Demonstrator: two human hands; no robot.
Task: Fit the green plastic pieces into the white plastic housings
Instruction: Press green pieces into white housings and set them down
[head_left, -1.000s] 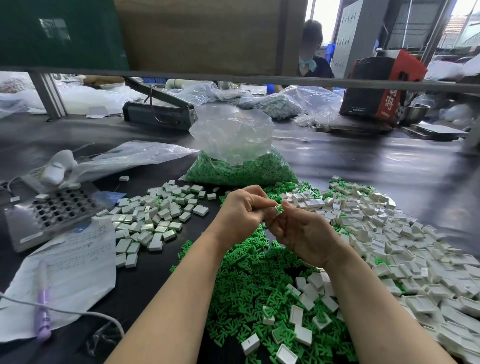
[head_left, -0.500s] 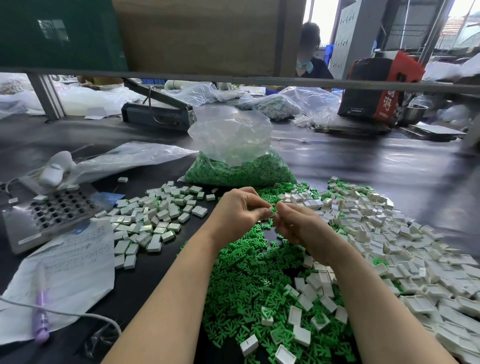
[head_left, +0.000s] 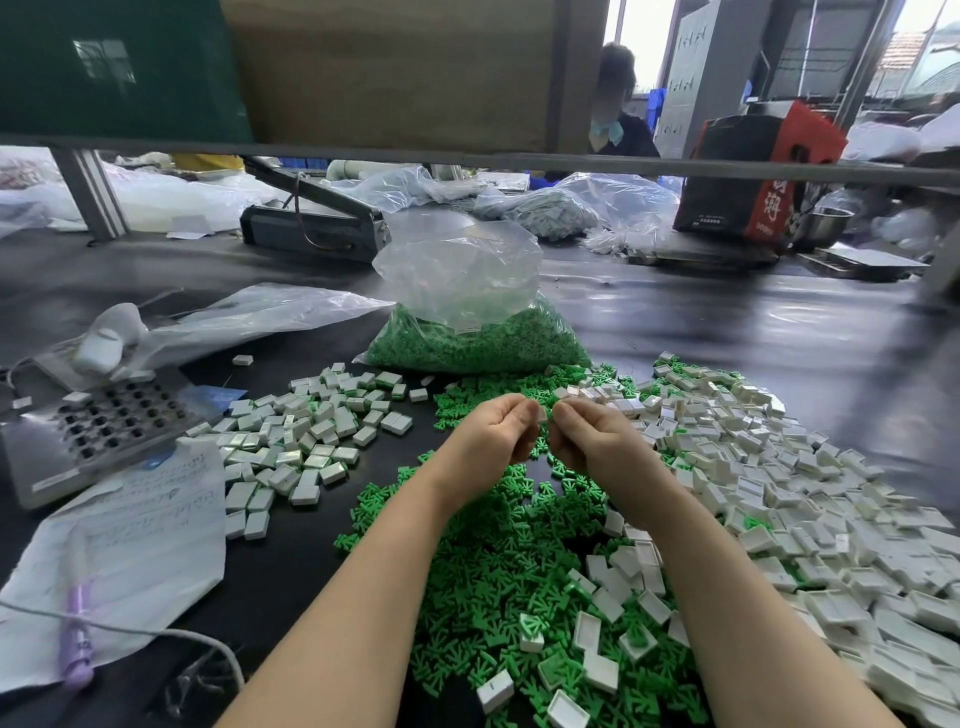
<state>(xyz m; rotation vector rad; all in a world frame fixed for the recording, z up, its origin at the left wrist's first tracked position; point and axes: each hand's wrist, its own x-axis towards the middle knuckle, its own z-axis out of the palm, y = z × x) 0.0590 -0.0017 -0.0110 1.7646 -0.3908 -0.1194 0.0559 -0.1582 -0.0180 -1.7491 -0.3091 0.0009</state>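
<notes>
Both hands are raised together at the centre of the frame above the dark bench (head_left: 727, 332). The left hand (head_left: 488, 441) has its fingers curled inward, with thumb and forefinger pinching a small white housing (head_left: 542, 414) at the fingertips. The right hand (head_left: 597, 441) faces it, fingers likewise curled, its fingertips just beside the same housing; whether they pinch a green piece cannot be determined, as the part between them is too small to resolve. Directly below and in front of the hands lies a loose heap of green plastic pieces (head_left: 498, 561), spreading toward the lower centre of the frame. A large pile of empty white housings (head_left: 779, 467) covers the bench at centre right and lower right, with a few housings scattered on the green heap. A separate group of housings showing green and white faces (head_left: 301, 441) lies at centre left. A clear plastic bag of green pieces (head_left: 478, 338) stands upright behind the hands, its top open. At the left edge sits a metal fixture plate with a grid of square holes (head_left: 104, 421), with a sheet of handwritten paper (head_left: 130, 545) below it and a purple pen (head_left: 75, 634) lying on the paper. A red and black box (head_left: 753, 171) stands at the upper right.
</notes>
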